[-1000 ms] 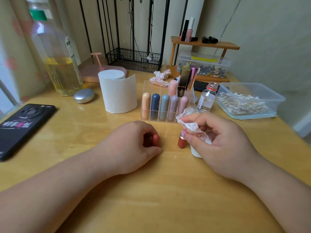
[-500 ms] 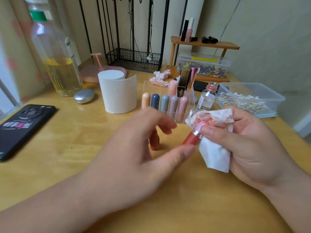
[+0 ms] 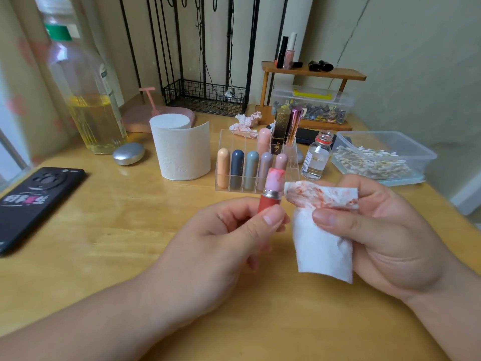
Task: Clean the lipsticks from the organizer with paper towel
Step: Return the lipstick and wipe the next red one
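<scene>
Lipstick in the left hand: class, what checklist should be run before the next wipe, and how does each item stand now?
1. Left hand grips lipstick by its red base: ok.
2. Pink upper part wiped clean: not ok, red smears show.
3. Right hand holds paper towel: ok.
4. Clean towel patch available: ok, lower half white.
5. Free slot in organizer: ok, back-left compartments look empty.
6. Lipstick's cap located: cannot tell.

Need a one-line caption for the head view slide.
Left hand holds an uncapped, smeared lipstick upright while right hand pinches a red-stained paper towel beside it, before the organizer.
</scene>
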The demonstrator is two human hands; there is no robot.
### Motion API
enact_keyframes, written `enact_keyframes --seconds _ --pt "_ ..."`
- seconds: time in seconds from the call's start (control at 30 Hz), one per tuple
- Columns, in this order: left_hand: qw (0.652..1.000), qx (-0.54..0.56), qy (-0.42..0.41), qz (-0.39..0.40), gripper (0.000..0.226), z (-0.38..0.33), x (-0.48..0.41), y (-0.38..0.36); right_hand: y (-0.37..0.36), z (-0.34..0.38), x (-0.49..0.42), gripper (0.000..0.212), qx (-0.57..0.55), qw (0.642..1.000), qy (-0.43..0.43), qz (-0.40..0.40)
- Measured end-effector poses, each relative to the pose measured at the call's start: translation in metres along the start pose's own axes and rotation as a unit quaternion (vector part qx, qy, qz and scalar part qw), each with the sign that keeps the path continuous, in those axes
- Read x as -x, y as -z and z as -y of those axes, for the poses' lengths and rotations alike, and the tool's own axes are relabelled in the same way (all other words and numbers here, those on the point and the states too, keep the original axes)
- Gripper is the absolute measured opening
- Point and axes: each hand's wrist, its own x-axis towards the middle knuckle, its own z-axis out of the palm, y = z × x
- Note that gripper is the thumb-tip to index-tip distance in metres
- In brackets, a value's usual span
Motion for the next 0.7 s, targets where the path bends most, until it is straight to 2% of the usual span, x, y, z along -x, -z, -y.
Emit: enact_keyframes --seconds 0.2,0.23,0.33,0.37,0.47,0.5,0.6,0.7 --pt "0.999 -0.021 -0.013 0.042 0.024 0.006 -0.001 0.001 -0.018 -0.002 0.008 0.011 -0.073 0.993 0.033 0.091" --pt "0.999 -0.019 -0.015 0.047 0.024 0.005 -0.001 0.002 -0.018 -0.001 0.007 0.015 -0.109 0.988 0.025 0.106" --pt "0.997 -0.026 -0.026 0.069 0.024 0.005 0.0 0.003 -0.012 0.004 0.002 0.053 -0.262 0.955 -0.045 0.127" --pt "0.996 -0.031 -0.029 0.077 0.023 0.005 0.001 0.002 -0.013 0.005 0.001 0.052 -0.29 0.947 -0.065 0.123" --pt "0.994 -0.033 -0.026 0.099 0.02 0.007 0.003 -0.001 -0.013 -0.001 0.001 0.02 -0.215 0.969 -0.053 0.112" --pt "0.994 -0.03 -0.023 0.106 0.02 0.007 0.004 -0.002 -0.016 -0.001 0.002 0.016 -0.193 0.974 -0.044 0.111" --pt "0.992 -0.017 -0.023 0.12 0.02 0.008 0.004 -0.002 -0.018 0.001 0.002 0.011 -0.241 0.96 -0.051 0.136" --pt "0.993 0.003 -0.021 0.113 0.029 0.008 0.002 0.0 -0.012 0.0 0.002 0.021 -0.19 0.976 -0.038 0.099"
